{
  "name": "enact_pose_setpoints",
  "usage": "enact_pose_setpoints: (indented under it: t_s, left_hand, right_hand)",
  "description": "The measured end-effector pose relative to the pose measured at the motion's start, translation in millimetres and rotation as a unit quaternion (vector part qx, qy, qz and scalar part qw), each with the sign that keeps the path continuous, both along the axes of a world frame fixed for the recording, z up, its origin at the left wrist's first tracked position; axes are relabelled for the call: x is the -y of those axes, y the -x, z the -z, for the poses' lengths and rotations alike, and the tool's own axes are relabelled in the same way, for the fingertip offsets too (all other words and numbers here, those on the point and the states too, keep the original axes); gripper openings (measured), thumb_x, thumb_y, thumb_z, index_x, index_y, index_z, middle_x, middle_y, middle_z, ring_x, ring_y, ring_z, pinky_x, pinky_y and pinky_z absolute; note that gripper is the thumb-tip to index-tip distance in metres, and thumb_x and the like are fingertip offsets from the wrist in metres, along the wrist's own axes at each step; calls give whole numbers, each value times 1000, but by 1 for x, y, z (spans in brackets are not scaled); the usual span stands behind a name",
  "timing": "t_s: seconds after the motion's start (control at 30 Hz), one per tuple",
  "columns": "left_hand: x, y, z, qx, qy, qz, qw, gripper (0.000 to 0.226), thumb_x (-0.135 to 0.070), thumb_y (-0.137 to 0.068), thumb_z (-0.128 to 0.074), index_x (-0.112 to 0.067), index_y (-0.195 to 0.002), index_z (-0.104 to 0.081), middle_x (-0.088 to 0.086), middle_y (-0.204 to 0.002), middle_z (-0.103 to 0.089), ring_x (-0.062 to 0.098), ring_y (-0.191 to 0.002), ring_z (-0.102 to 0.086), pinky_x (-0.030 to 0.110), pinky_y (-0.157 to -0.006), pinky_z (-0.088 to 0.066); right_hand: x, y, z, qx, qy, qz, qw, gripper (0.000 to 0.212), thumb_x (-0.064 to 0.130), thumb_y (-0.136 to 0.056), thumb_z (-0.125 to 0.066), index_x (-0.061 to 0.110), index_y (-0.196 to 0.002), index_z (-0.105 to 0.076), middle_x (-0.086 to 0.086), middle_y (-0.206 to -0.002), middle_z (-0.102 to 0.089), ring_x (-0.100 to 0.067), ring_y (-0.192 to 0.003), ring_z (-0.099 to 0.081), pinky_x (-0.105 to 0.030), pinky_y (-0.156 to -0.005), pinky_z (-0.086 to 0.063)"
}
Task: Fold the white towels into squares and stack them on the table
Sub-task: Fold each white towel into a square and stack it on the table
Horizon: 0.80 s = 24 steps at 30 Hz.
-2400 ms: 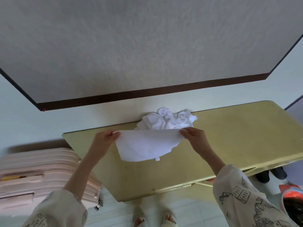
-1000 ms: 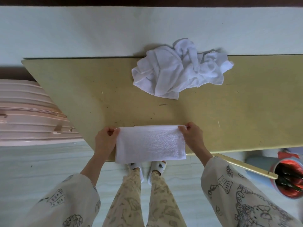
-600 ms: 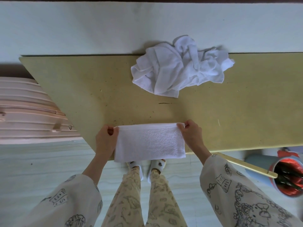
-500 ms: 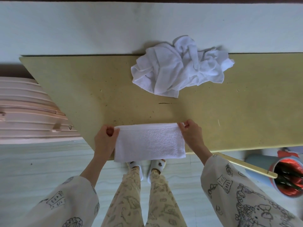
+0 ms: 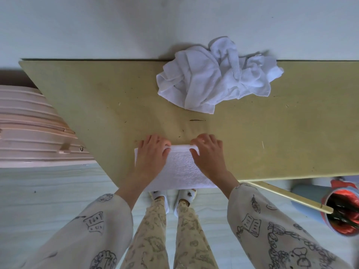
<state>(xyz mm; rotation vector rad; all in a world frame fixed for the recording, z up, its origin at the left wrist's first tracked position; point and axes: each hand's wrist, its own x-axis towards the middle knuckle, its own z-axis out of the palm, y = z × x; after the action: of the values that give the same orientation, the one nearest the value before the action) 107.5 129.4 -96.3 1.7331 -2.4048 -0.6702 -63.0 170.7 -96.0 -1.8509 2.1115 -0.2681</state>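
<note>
Tabletop (image 5: 272,144): olive-yellow slab, landmark for all positions below. Far edge sits against a pale wall.

Suitcase (image 5: 33,129): pink, ribbed, off tabletop's left end, on the floor.

Towel pile (image 5: 215,78): white, crumpled, unfolded, at tabletop's far edge, approx. centre.

Folded towel (image 5: 180,169): white, flat, at tabletop's near edge; its near border overhangs that edge slightly.

Bin (image 5: 340,210): red liner, beyond tabletop's near right corner, below it.

Left hand (image 5: 153,154): palm down on folded towel's left part; grip curled over the far edge, thumb on top, pinching it.

Right hand (image 5: 207,154): same config. on the right part, pinching the far edge; fingertip contact w/ tabletop probable, not clearly visible.
</note>
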Motion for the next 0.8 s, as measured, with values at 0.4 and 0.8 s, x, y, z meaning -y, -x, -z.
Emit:
enact_pose_setpoints:
  t_s: [0.4,0.8]
  left_hand:
    - [7,16,7,-4,-80,-28,996,15,-26,-87,-58,-16,-96,-64,2,-105,-53,22,-107,-40,30,-90,-23]
    - [5,15,13,-36,-44,-24,998,9,-15,-90,-53,-12,-90,-61,0,-97,-60,22,-101,-46,25,-81,-18]
  right_hand:
    - [14,0,5,-10,-100,-47,994,13,20,-90,-52,15,-99,-59,-2,-110,-52,-23,-104,-45,-37,-89,-30]
    - [23,3,4,4,-132,-34,991,19,19,-95,-39,14,-105,-54,0,-107,-53,-21,-103,-43,-35,-90,-29]
